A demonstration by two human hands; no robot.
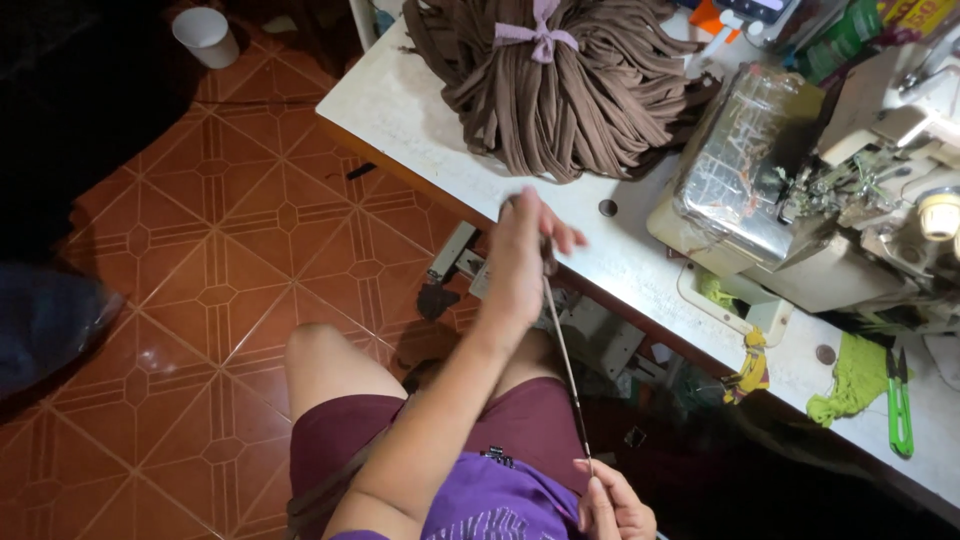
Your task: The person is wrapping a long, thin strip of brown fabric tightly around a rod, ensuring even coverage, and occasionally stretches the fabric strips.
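- Strip (563, 352): thin brown fabric, stretched taut between our hands above the lap.
- Left hand (522, 262): grip closed on the strip's upper end, beside the bench (420, 120) edge.
- Right hand (612, 508): grip pinching the lower end.

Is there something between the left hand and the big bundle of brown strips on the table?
Nothing visible does. The left hand, holding one stretched brown strip, hangs over the table edge, and only bare tabletop lies between it and the bundle of brown strips.
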